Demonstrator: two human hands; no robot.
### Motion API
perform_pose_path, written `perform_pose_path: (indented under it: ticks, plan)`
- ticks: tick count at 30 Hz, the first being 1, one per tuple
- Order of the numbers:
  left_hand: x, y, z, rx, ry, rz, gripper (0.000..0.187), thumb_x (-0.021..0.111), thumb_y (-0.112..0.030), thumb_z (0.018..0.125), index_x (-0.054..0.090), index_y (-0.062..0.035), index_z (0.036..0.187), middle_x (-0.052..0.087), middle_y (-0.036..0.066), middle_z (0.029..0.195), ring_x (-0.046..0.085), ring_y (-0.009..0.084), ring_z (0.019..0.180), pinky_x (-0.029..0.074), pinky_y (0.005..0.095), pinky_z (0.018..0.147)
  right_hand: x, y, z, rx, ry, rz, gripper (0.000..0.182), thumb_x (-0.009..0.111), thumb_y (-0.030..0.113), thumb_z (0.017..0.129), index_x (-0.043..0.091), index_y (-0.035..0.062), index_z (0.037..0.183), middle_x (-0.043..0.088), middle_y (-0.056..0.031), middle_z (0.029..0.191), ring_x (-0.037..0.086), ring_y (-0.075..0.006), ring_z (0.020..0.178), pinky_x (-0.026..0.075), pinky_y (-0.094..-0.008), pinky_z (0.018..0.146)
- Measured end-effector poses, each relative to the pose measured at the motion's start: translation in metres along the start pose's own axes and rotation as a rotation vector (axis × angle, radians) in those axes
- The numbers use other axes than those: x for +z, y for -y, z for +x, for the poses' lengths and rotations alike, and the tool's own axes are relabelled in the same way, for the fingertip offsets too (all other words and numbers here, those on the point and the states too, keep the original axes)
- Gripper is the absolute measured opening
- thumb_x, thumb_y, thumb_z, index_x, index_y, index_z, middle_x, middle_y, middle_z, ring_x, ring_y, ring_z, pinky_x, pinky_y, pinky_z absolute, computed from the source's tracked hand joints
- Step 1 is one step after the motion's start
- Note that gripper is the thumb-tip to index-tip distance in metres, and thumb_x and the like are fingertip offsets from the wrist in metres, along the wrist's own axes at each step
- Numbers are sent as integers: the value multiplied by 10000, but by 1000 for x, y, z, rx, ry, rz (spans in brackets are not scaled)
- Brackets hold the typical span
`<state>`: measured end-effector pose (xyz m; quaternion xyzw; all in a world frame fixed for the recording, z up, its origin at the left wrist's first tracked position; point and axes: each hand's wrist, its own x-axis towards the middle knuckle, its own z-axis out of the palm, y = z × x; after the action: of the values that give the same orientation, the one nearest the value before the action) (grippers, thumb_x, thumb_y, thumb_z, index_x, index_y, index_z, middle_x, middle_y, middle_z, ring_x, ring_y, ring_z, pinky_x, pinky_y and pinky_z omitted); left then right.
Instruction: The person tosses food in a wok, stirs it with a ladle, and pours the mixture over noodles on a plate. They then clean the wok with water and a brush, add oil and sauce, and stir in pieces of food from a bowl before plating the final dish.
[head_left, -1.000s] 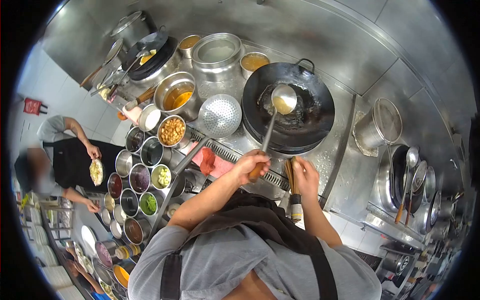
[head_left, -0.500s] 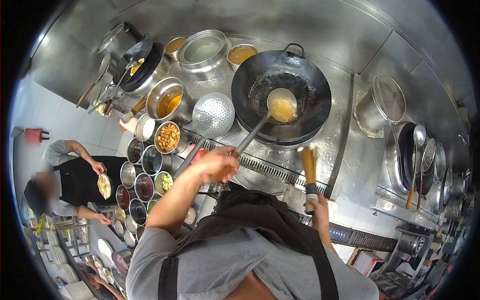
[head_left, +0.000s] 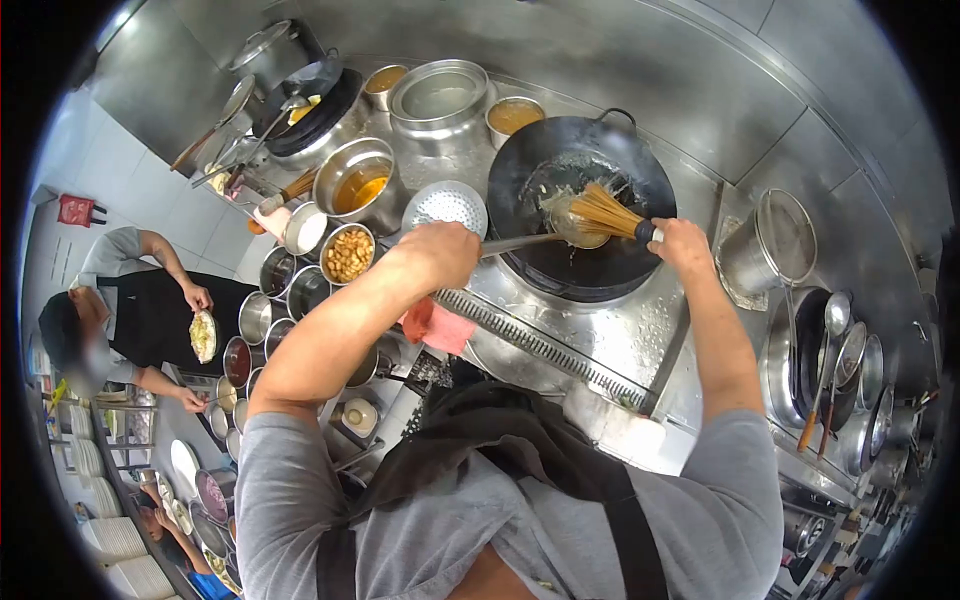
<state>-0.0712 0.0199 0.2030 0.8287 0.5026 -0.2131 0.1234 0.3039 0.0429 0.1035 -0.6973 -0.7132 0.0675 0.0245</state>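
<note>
The wok [head_left: 580, 205] is mid-scrub, I judge: right hand [head_left: 682, 245] clenches the bamboo brush [head_left: 610, 213], left hand [head_left: 440, 255] clenches the ladle [head_left: 570, 225]; next comes firm circular sweeping.

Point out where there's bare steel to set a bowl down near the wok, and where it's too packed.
Free: the wet steel apron between the wok and the front grate, and the strip right of the wok toward the strainer pot. Crowded: the seasoning tins left of the perforated skimmer, the pots behind it, and the ladle rack at right.
</note>
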Motion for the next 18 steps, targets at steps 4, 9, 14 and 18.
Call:
perform_pose_path:
  ticks: [4,9,14,18]
  plan:
    - [-2,7,8,-19,12,-43,317,559,-57,758,665,-98,1054,674,160,987,636,316,985,506,437,853,4,43,-4,-111,-10,-29,354,659,206,763,657,151,1112,680,-171,954,648,-339,915,514,-432,840]
    - [23,36,12,57,36,-254,230,595,-113,777,656,-66,994,664,142,847,658,247,715,539,363,641,-4,41,30,-39,-76,-39,338,667,221,778,658,122,1101,672,-203,937,647,-362,898,514,-451,827]
    - [122,94,-1,-2,381,-1588,244,636,-191,838,620,-29,1020,564,32,673,525,101,448,431,230,381,10,27,1,200,-346,317,396,699,253,754,656,126,1126,668,-197,984,632,-355,935,505,-430,847]
    - [164,109,-23,82,536,-1995,320,668,-189,820,597,-20,1082,588,49,704,526,105,454,428,223,382,18,-10,-27,61,-89,152,429,720,266,728,659,140,1134,676,-152,1018,631,-336,967,497,-418,870]
